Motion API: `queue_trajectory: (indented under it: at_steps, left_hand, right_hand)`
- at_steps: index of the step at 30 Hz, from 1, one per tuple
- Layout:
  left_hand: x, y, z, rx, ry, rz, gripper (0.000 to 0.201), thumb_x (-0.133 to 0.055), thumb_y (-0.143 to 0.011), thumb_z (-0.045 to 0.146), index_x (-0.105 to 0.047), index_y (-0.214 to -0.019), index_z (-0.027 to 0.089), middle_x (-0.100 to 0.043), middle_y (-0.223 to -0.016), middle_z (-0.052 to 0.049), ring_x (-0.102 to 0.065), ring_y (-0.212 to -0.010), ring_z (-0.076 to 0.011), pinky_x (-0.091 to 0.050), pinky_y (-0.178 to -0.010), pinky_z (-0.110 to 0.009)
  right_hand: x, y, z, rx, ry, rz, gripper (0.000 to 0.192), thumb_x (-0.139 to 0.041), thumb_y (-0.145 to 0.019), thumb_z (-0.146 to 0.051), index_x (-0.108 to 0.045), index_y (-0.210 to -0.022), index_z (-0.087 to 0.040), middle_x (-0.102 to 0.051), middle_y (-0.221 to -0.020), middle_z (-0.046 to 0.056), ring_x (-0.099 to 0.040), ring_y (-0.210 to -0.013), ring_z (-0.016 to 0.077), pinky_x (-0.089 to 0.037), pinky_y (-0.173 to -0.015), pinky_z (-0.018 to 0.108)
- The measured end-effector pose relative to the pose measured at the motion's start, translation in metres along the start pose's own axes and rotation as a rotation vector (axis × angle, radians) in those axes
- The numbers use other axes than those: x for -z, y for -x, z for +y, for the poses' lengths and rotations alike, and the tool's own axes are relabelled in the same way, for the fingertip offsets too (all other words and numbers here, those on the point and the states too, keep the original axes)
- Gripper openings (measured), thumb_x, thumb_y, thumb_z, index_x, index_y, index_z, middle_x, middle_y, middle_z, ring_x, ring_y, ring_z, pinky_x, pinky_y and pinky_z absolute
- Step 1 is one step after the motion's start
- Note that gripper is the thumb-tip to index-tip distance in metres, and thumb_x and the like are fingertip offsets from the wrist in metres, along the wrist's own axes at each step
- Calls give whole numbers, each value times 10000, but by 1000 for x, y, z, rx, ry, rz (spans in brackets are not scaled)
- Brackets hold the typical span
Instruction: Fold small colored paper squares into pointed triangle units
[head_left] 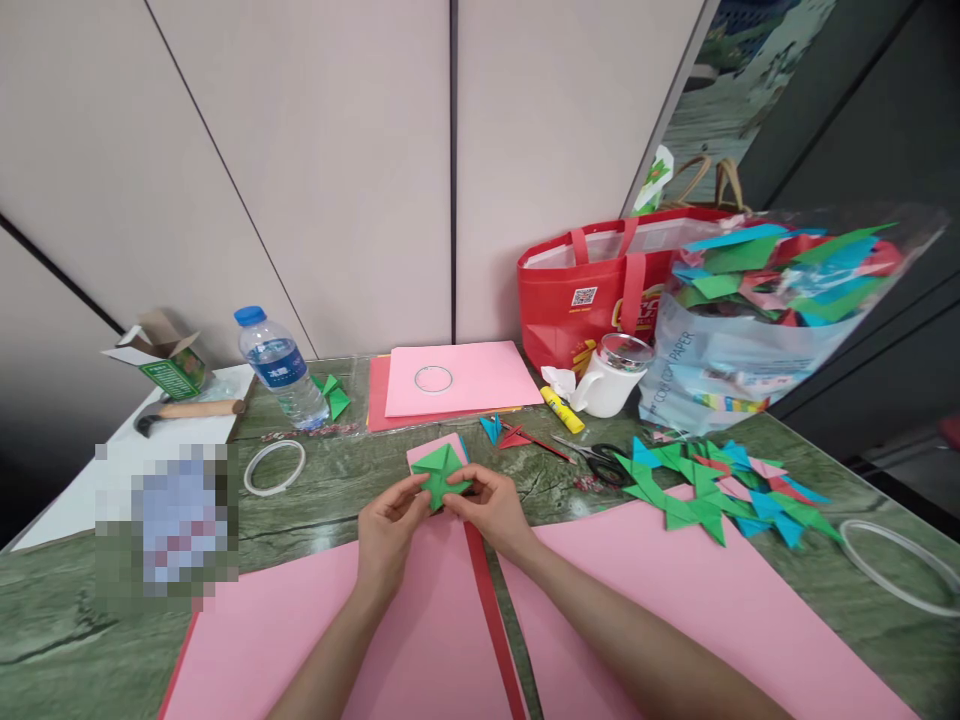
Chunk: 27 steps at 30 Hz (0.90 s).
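Both hands pinched a folded green paper piece (442, 475) just above the green marbled worktop (337, 500): the left hand (388, 535) gripped its left edge, the right hand (491, 508) its right edge. Beneath lay pink paper sheets (420, 620), with scissors (600, 458) and a pile of folded coloured pieces (720, 490) off to the right.
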<state>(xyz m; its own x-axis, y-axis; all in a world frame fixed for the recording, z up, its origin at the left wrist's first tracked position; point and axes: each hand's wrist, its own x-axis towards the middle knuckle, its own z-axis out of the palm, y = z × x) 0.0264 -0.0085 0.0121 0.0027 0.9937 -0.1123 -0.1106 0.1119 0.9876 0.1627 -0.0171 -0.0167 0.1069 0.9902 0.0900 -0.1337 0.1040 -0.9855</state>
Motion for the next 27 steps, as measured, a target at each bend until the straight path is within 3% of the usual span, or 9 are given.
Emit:
queue_trajectory:
  at_steps: [4,8,15,27]
  left_hand:
    - [-1,1,2,50,5,1,328,-711,-552,341,-572,-791,164,-646,-580,8,-588,-475,-139,-467,-447,-238]
    - [1,1,3,105,-136,-119,291,-655,-615,409,-580,-613,128,-598,-439,-7,-507,-333,-104,-362,-326,-185]
    - [-1,3,8,227,-95,-201,300,-664,-607,405,-611,-556,114,-651,-510,-64,-598,-413,-166,-491,-419,-267]
    - [-2,4,9,243,4,-245,273,-690,-593,361,-627,-629,98,-695,-616,-87,-655,-547,-199,-546,-573,-297]
  right_hand:
    - [0,-1,-2,-12,-9,5,183,-677,-588,-234,-602,-743,-171,-598,-633,-7,-563,-525,120,-459,-473,217]
    - [0,0,-4,-65,-49,-24,193,-676,-589,-229,-593,-751,-166,-604,-595,-15,-581,-530,128,-454,-483,221]
    - [0,0,-6,-66,-44,-6,191,-669,-595,-219,-590,-762,-169,-572,-573,-33,-536,-505,104,-452,-478,213]
    - [0,0,-5,-78,-47,-26,265,-711,-545,-223,-585,-768,-158,-584,-595,-27,-549,-521,107,-452,-489,208]
